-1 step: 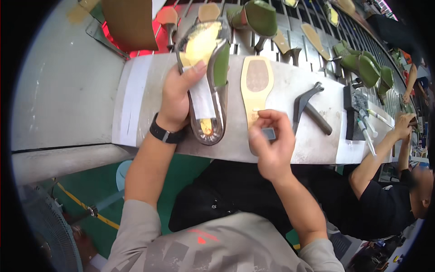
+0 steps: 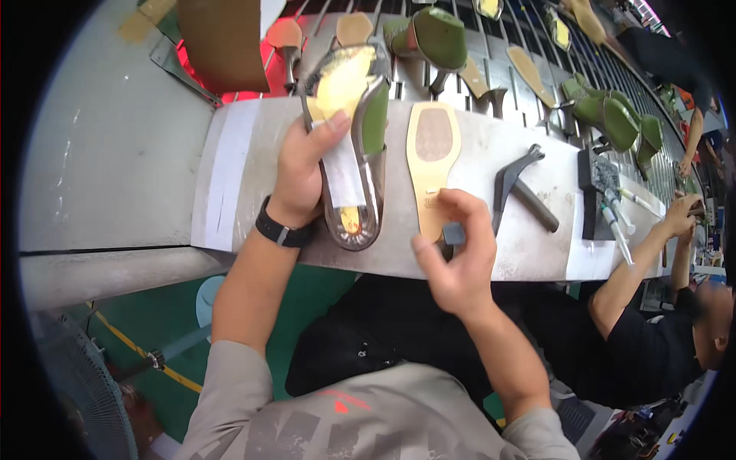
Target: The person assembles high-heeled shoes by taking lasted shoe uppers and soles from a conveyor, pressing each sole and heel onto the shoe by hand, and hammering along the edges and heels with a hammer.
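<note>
Your single head view looks steeply down, close over the worktop [image 2: 529, 253]; your forearms enter from 6 o'clock.

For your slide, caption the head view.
Left hand steadies a green shoe; right hand pinches a small dark block.

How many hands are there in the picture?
3, maybe more hidden. The left hand holds a clear shoe form, the right hand pinches a small grey block, and a co-worker's hand rests at the bench's far right.
</note>
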Demonstrator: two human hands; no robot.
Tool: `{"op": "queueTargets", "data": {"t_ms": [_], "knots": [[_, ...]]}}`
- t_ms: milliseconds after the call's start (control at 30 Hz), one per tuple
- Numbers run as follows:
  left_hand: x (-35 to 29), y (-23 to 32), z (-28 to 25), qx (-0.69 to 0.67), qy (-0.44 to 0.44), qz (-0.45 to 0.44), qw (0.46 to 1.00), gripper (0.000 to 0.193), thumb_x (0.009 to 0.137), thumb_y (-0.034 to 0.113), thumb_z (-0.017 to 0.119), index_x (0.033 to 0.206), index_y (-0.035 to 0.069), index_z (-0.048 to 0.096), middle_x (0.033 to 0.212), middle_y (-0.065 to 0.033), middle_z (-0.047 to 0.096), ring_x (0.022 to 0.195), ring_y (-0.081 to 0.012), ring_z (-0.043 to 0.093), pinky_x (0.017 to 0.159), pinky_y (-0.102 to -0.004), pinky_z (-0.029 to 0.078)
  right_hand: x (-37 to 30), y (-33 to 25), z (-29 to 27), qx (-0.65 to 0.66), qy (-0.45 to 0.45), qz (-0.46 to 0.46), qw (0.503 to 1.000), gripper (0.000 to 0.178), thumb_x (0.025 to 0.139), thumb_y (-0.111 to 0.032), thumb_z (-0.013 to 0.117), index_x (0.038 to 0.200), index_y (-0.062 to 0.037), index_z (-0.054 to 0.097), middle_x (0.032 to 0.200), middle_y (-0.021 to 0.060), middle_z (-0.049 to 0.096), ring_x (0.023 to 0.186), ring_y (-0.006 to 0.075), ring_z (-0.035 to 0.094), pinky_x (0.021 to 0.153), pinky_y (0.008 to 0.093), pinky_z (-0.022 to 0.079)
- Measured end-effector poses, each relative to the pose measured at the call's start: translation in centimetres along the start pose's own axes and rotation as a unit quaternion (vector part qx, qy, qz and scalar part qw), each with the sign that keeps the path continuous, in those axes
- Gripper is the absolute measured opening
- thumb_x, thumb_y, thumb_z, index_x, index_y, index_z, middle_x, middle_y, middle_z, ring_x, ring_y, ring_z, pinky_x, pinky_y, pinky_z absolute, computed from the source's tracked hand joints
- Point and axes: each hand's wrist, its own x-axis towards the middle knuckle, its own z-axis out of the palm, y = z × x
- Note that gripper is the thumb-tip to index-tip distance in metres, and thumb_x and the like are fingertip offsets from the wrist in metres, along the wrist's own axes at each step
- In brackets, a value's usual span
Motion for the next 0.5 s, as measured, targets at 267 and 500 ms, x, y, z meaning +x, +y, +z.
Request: {"op": "queueTargets", "data": {"t_ms": [267, 500], "knots": [[-0.6, 1.0, 0.5, 0.027, -0.049, 0.029, 0.998, 0.067, 0.104, 0.039, 0.060, 0.148, -0.009, 0.046, 0.136, -0.0229, 0.064, 0.124, -0.0281, 0.066, 0.107, -0.0409, 0.051, -8.9, -1.5, -6.8, 0.179, 0.030, 0.147, 0.972, 0.009, 0.094, 0.005, 0.067, 0.102, 0.0018, 0.065, 0.152, 0.0340, 0.049, 0.132, 0.0331, 0.059, 0.111, 0.0415, 0.043], [-3.5, 1.7, 6.2, 0.023, -0.047, 0.152, 0.987, 0.060, 0.091, 0.022, 0.078, 0.138, -0.006, 0.056, 0.128, -0.0122, 0.069, 0.116, -0.0188, 0.065, 0.104, -0.0343, 0.049, -15.1, -1.6, -10.2, 0.421, -0.018, 0.388, 0.820, 0.058, 0.107, -0.035, 0.056, 0.146, 0.0064, 0.045, 0.126, 0.0286, 0.068, 0.103, 0.0337, 0.075, 0.088, 0.0434, 0.063]]}}
